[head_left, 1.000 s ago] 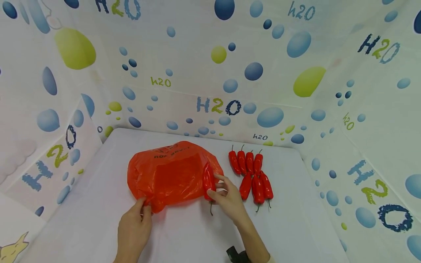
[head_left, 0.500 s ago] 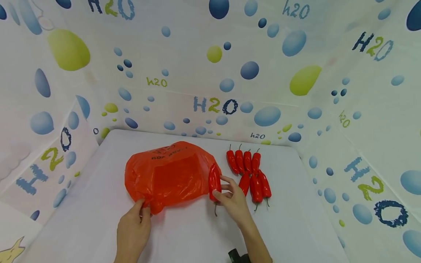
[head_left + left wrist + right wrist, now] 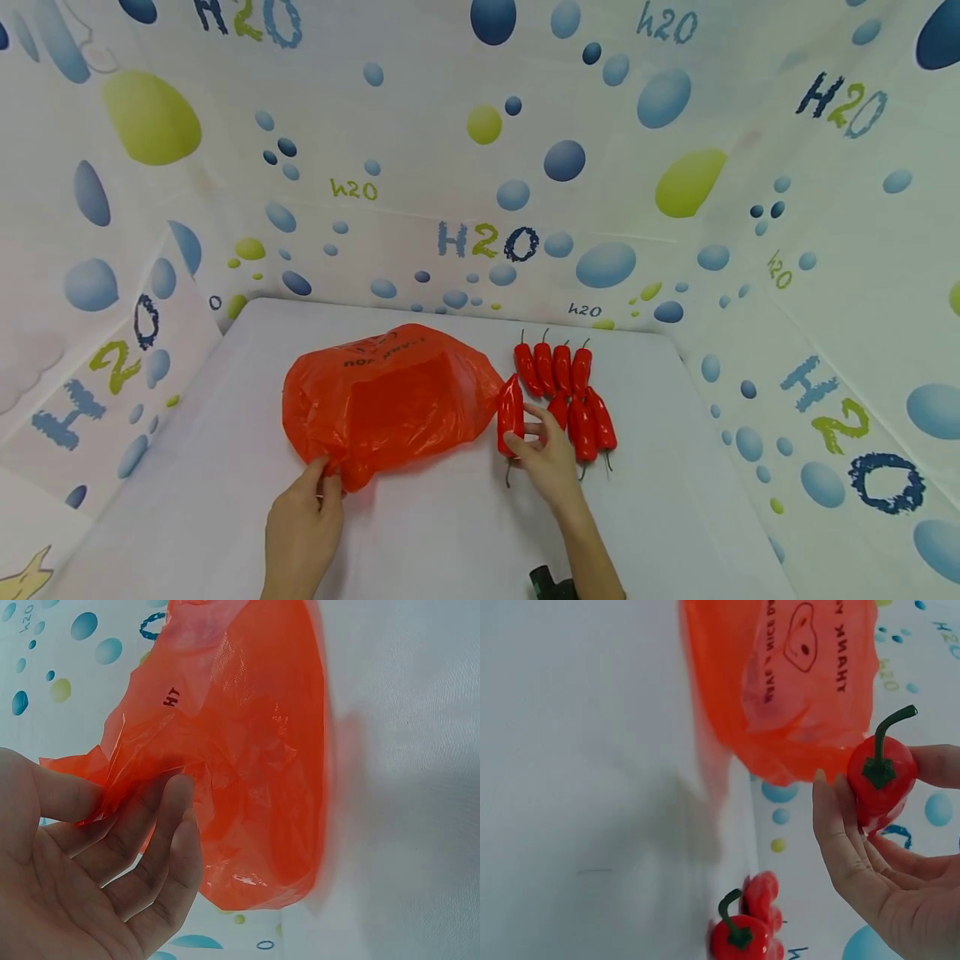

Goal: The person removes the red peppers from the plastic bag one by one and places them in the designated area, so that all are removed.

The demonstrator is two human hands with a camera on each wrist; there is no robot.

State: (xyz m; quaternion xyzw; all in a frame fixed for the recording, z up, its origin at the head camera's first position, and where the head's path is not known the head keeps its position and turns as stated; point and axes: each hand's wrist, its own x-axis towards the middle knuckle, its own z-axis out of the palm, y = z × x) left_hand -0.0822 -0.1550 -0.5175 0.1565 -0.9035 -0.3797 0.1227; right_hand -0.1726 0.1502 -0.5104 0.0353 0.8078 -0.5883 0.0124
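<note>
An orange-red plastic bag with dark print lies puffed up on the white table, its mouth spread wide. My left hand pinches the bag's near left edge between thumb and fingers; the left wrist view shows the gathered plastic there. In my right hand is a shiny red chili pepper, held between thumb and fingers with its green stem pointing toward me. The pepper stands just beside the bag's right end. From the right wrist view, the stem end of the pepper faces the camera.
Several more red peppers lie in two rows to the right of the bag, partly behind my right hand. A dark object shows at the right forearm. A patterned sheet with bubbles and "H2O" lettering surrounds the white table.
My right hand has moved to the right with the pepper, from over the bag's right side to just beside it. The left hand keeps its pinch on the bag. The head view has shifted slightly.
</note>
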